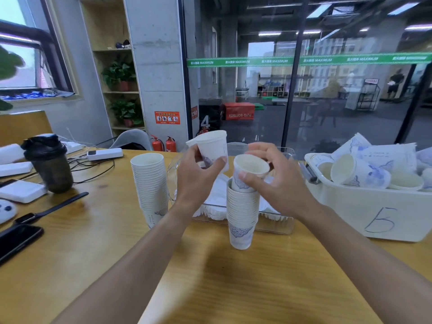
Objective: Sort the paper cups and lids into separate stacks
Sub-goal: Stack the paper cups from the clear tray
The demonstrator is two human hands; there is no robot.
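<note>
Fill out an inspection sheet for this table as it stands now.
Surface: wooden table.
Job's things: tall cup stack; second cup stack; white bin of loose cups; clear tray holding white lids.
Clutter: dark shaker bottle, phone, watch.
Grippers: left hand grips a single cup; right hand grips a cup tilted on the second stack.
Cables: black cables by a power strip.
Surroundings: glass wall, plant shelves, fire extinguishers.

"MAXIMUM" repeating along the green strip (304, 60) on the glass wall, mirrored "PLYO SOFTBOX" on the red box (239, 111), handwritten "5" on the white bin (379, 220), "4" on the black box (205, 121)
</note>
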